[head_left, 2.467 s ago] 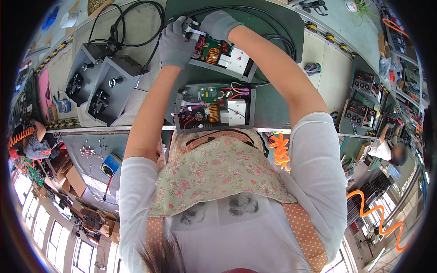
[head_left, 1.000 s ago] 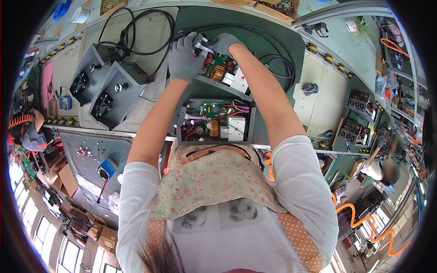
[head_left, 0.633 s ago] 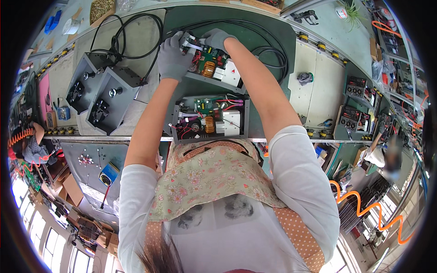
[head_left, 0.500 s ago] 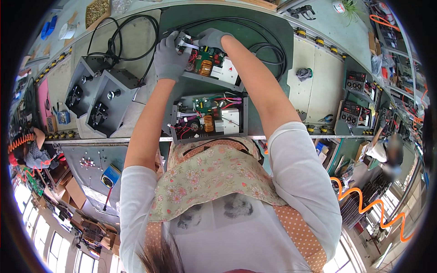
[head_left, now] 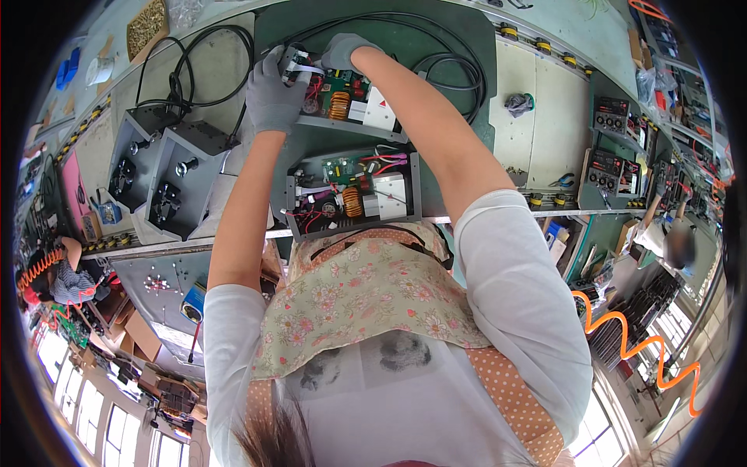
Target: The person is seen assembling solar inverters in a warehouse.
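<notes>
Both my hands wear grey gloves and are at the far electronics unit, an open grey metal case (head_left: 385,134) with a green circuit board, a copper-wound coil (head_left: 339,105) and a white block (head_left: 379,114). At its left end, my left hand (head_left: 275,97) is closed around a dark end panel (head_left: 292,59) with a white ribbon cable (head_left: 306,68) running from it. My right hand (head_left: 345,53) bends over the far rim with fingers curled down; the fingertips and anything in them are hidden. Nearer me lies a second, similar open unit (head_left: 354,192), touched by neither hand.
Two grey housings (head_left: 183,167) with black fittings stand at the left, a coiled black cable (head_left: 187,66) behind them. More black cable (head_left: 459,66) loops on the green mat (head_left: 486,47). On the right are a dark crumpled bundle (head_left: 519,103) and stacked units (head_left: 613,171).
The whole view has shifted a little, so the bench sits slightly farther left and higher. Both hands remain at the far unit; the left thumb is less visible beside the ribbon cable.
</notes>
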{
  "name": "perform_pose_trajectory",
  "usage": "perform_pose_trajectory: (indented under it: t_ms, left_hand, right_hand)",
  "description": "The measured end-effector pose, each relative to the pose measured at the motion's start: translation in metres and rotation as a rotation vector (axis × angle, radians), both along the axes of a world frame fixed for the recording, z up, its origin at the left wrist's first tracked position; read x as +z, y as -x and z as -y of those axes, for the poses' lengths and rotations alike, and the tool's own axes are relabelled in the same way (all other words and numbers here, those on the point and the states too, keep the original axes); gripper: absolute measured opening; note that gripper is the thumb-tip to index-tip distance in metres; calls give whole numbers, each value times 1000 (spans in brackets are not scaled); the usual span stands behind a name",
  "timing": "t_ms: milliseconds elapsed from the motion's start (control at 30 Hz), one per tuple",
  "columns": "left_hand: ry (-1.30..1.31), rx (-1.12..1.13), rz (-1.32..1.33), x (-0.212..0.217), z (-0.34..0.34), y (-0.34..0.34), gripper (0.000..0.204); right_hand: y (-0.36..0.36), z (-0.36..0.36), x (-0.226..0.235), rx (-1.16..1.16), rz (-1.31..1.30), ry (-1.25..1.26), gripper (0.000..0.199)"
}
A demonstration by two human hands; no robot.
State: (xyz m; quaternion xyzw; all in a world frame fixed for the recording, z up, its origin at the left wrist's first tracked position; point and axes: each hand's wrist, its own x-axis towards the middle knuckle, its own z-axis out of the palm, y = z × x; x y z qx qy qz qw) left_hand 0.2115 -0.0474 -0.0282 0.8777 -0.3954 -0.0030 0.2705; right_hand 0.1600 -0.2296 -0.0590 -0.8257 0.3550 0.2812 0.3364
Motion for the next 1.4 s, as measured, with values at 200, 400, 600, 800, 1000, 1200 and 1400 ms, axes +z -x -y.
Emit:
perform_pose_trajectory:
  t_ms: [200,400,600,800,1000,1200,1400]
  left_hand:
    - [-4,-6,13,-7,0,-1,57]
    - [-45,14,-19,-2,-3,1,57]
    - [-56,12,8,2,0,1,57]
    - [-60,19,19,0,-2,2,55]
    - [-73,46,-16,1,1,4,55]
    - [-63,51,-19,0,-1,1,55]
    - [-85,53,-13,2,0,4,56]
  right_hand:
    - [31,2,3,80,446,189,42]
    - [42,-11,20,629,443,376,32]
    - [20,-8,11,728,452,433,23]
    - [10,-9,30,770,352,306,21]
    - [12,-4,8,728,497,314,26]
    - [19,8,3,589,559,211,32]
    - [9,2,27,697,417,221,28]
